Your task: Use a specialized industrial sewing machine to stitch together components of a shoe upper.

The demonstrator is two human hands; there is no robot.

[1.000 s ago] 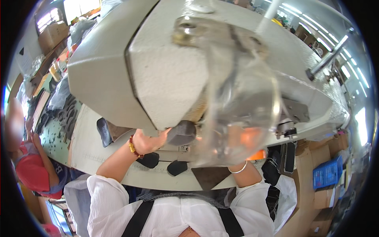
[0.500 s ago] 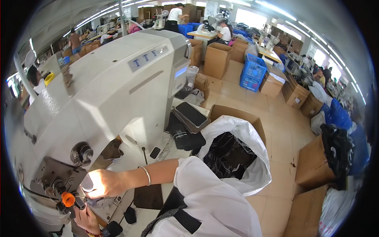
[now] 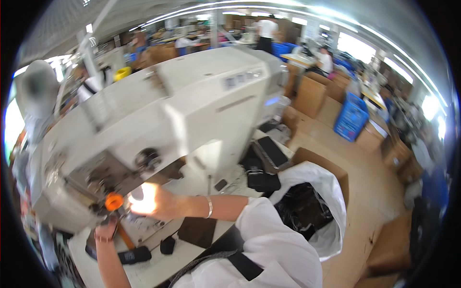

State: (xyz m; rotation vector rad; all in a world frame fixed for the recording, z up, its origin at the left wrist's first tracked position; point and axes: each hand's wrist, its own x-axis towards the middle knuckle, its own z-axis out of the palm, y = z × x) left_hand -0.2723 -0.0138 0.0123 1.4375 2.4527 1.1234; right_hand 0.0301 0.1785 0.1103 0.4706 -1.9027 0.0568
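Observation:
A large white industrial sewing machine fills the left and middle. An orange round part sits on its head. My right hand, with a bracelet at the wrist, reaches in beside the head. Its fingers are washed out by bright light, so what they hold cannot be made out. My left hand is below the orange part, its fingers blurred and partly hidden by the machine. Near its wrist lies a dark strap-like piece. A small black fabric piece and a dark flat piece rest on the table.
Right of the machine stands a white sack of dark pieces, inside a cardboard box. A phone lies on a dark stack. A blue crate and several cartons are beyond. A person is at far left; others work farther back.
The view has swung left, so the machine and sack appear farther right. More of my left forearm shows. Both hands remain by the machine head.

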